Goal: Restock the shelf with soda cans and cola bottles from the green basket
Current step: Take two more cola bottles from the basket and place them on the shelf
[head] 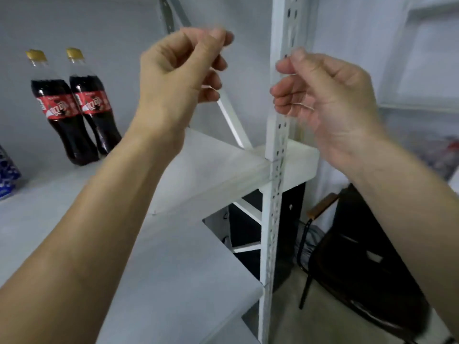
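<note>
Across the lower frame two bare forearms rise from the bottom corners toward the middle, over a smooth white shelf [173,244]. The left hand [178,78] sits at upper centre, its fingers loosely curled with the fingertips near the thumb; the right hand [327,100] is just right of centre, fingers likewise loosely curled. Both are blurred, and neither holds anything that can be made out. Between them stands a white metal post [275,170], flat-faced and punched with a column of small slots; the right hand's fingertips lie in front of it, though contact cannot be told.

At lower right, below the shelf, a dark chair [360,256] with a thin black frame stands on a grey floor.

Farther back, at the left of the frame, two cola bottles [74,115] stand upright and side by side on the shelf against a plain grey wall, well apart from both hands and left of the left wrist. They are clear plastic with a waisted shape, dark liquid inside, red labels round the middle and gold caps. At the far left edge a blue patterned can [7,175] is partly cut off.
</note>
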